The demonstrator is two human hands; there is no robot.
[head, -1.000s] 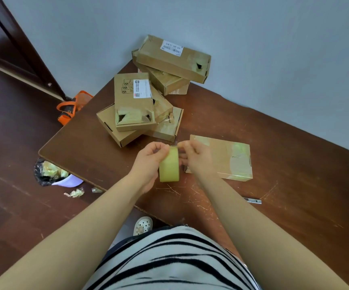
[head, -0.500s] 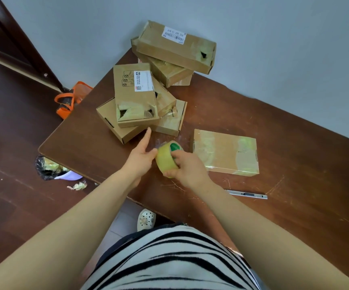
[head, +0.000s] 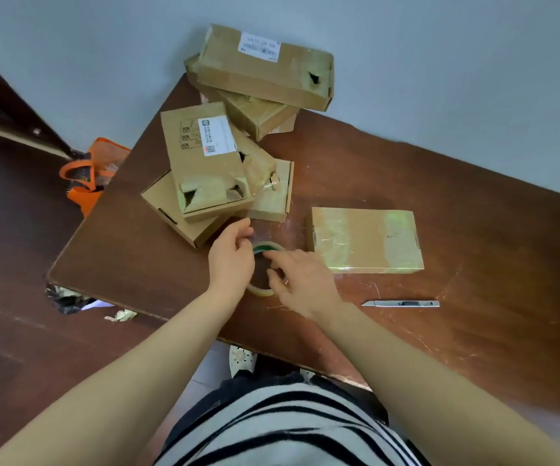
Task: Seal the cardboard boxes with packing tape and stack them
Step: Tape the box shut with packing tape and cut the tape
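Observation:
A roll of clear packing tape (head: 261, 290) with a green core lies flat on the brown table (head: 456, 183), between my hands. My left hand (head: 233, 260) rests against the roll's left side, fingers loosely curled. My right hand (head: 300, 280) hovers over its right side with fingers spread, the index fingertip touching the far rim. Right of the roll lies a flat cardboard box (head: 366, 240) covered in shiny tape. Just behind my left hand is a loose pile of boxes (head: 204, 163) with torn flaps. Two more boxes (head: 265, 70) are stacked at the back, against the wall.
A metal utility knife (head: 403, 303) lies on the table right of my right forearm. An orange bag (head: 87, 176) and a dark rubbish bag (head: 66, 297) sit on the floor left of the table. The grey wall runs along the table's far edge.
The roll was held upright between both hands, then tilted in my right hand. Now it lies flat on the table, and both hands have loosened around it.

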